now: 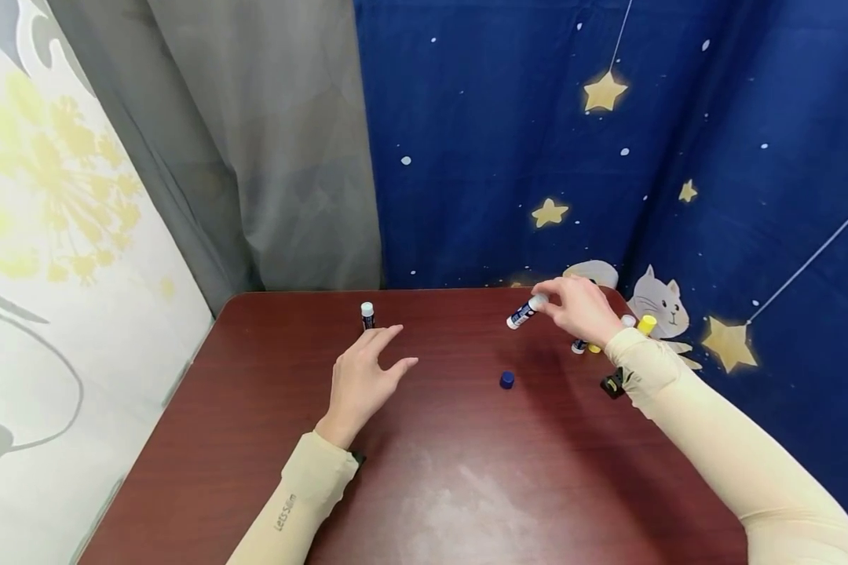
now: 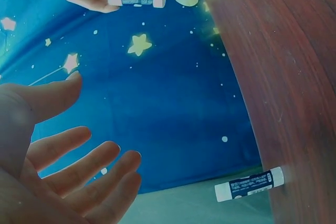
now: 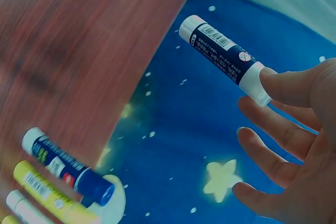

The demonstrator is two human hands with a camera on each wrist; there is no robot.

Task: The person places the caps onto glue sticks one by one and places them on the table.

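My right hand (image 1: pixel 585 310) pinches a glue stick (image 1: pixel 520 315) by its white end between thumb and fingertips. The stick has a navy label and hangs tilted above the table's far right part. In the right wrist view, this glue stick (image 3: pixel 220 53) shows a barcode on its label. My left hand (image 1: pixel 356 380) hovers over the table with thumb and fingers spread apart, holding nothing. Just beyond its fingers stands another white-capped glue stick (image 1: pixel 367 312), upright, its lower part hidden in the head view. It appears whole in the left wrist view (image 2: pixel 249 184).
A small blue cap-like piece (image 1: pixel 507 380) sits on the brown table (image 1: pixel 466 439). By the right edge stand several glue sticks, among them a blue-capped one (image 3: pixel 68 166) and a yellow one (image 3: pixel 52 192), partly behind my right hand. Grey (image 1: pixel 297 141) and blue curtains (image 1: pixel 480 141) hang behind.
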